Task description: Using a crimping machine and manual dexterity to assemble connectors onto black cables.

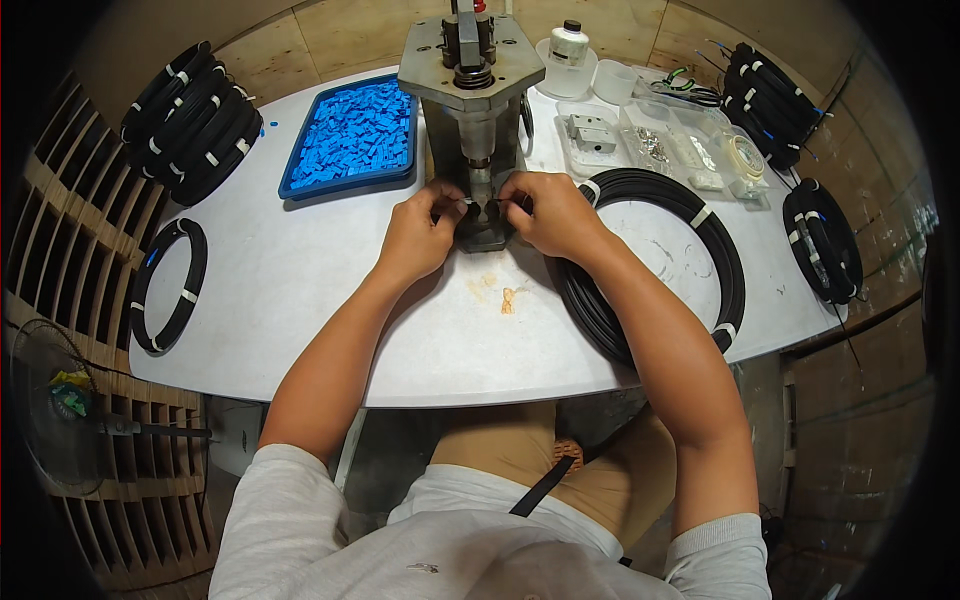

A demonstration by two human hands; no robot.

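Observation:
A metal bench press [480, 135] stands at the middle of the table, its ram pointing down at a small die [484, 220]. My left hand [425, 228] is closed in a pinch at the left of the die, with a tiny pale piece at its fingertips, too small to name. From the other side, my right hand [545, 212] pinches the end of a thin dark cable close to the die. Both hands almost meet under the ram. A large coil of black cable [735, 265], tied with white bands, lies partly under my right forearm.
A dark blue tray [290, 190] full of small blue pieces sits left of the press. Clear boxes with small parts [650, 150], a white bottle [569, 45] and a cup [614, 80] stand at the back right. More black coils [195, 125] line both sides.

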